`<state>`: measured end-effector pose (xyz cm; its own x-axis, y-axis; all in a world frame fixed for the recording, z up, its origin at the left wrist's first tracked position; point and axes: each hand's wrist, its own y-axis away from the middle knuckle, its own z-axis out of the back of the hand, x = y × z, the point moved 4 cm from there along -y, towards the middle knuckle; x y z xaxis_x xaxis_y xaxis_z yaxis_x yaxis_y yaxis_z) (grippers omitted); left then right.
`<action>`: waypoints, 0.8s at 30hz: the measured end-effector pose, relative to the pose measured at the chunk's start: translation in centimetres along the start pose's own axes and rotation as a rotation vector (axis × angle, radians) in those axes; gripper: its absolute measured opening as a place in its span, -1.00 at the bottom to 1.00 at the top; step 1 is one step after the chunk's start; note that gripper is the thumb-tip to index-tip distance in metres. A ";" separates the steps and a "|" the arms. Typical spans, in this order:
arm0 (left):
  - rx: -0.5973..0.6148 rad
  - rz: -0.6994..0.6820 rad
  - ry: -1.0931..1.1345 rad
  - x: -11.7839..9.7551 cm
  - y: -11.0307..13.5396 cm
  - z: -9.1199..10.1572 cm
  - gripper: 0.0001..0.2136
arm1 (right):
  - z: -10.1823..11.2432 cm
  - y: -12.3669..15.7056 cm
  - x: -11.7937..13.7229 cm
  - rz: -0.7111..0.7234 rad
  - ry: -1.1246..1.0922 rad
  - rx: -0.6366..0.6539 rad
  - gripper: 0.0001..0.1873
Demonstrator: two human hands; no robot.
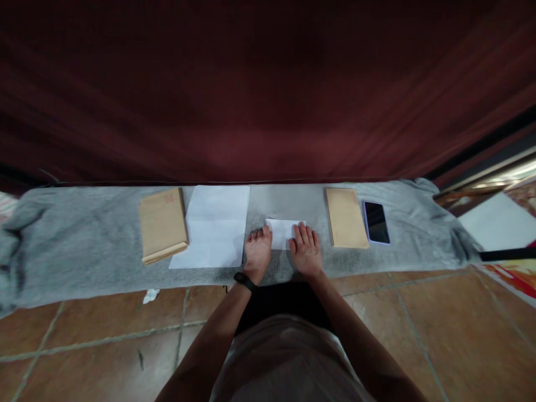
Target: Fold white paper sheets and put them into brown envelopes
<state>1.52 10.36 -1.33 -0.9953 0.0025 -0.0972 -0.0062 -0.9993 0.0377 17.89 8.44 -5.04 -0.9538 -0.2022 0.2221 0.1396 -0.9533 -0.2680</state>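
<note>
I see the folded white paper [281,235] on the cloth-covered tabletop [288,202] between both hands, longer side seemingly left-right, neither hand nearer. My right hand [306,251] hides its right end, fingers flat and extended; my left hand [258,249] curls at its left edge, grip unclear.

1. Here's the small white paper [280,234], a plain oblong with its long side running left to right.
2. It's lying flat on the grey cloth [288,201], close to the near edge, and I can't see any marks on it from here.
3. The right end is partly hidden now, beneath the spread fingers of the right hand [306,251].
4. Its left edge meets the left hand [258,245].
5. The top edge runs almost straight, the middle uncovered and bright.
</note>
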 end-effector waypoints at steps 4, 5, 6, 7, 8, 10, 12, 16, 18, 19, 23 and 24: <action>-0.059 -0.018 -0.002 -0.4 0.1 0.5 -0.63 | 0.1 -0.1 0.1 -0.013 -0.017 0.009 -0.42; -0.070 -0.057 0.009 -1.0 0.3 0.4 -0.62 | 0.2 -0.1 0.1 -0.017 -0.021 0.012 -0.41; -0.077 -0.115 0.030 -1.6 0.4 0.3 -0.61 | 0.2 -0.1 0.1 -0.019 -0.023 0.016 -0.41; -0.076 -0.185 0.058 -2.4 0.7 0.0 -0.59 | 0.2 -0.1 0.1 -0.016 -0.023 0.025 -0.41; -0.071 -0.255 0.089 -3.2 0.9 -0.4 -0.57 | 0.2 -0.1 0.0 -0.011 -0.023 0.035 -0.41; -0.051 -0.348 0.136 -4.4 1.4 -1.3 -0.53 | 0.2 -0.1 0.0 -0.003 -0.022 0.053 -0.41; -0.029 -0.367 0.150 -4.8 1.7 -2.2 -0.49 | 0.2 -0.1 0.0 -0.006 -0.024 0.063 -0.42; -0.032 -0.342 0.121 -3.8 1.8 -2.8 -0.44 | 0.4 -0.3 0.2 -0.033 -0.030 0.062 -0.43; -0.035 -0.324 0.101 -3.1 1.8 -2.7 -0.45 | 0.5 -0.3 0.1 -0.052 -0.031 0.055 -0.44; -0.033 -0.314 0.092 -2.9 1.7 -2.6 -0.46 | 0.6 -0.2 0.0 -0.061 -0.031 0.048 -0.44; -0.027 -0.297 0.072 -2.6 1.6 -2.6 -0.46 | 0.8 0.2 -1.0 -0.084 -0.026 0.016 -0.42; -0.029 -0.298 0.068 -2.7 1.6 -2.6 -0.46 | 0.9 0.3 -1.4 -0.092 -0.023 0.011 -0.41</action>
<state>4.44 8.65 -3.58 -0.9412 0.2945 -0.1656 -0.2935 -0.9555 -0.0312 19.47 8.20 -4.59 -0.9564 -0.1187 0.2668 0.0549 -0.9705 -0.2348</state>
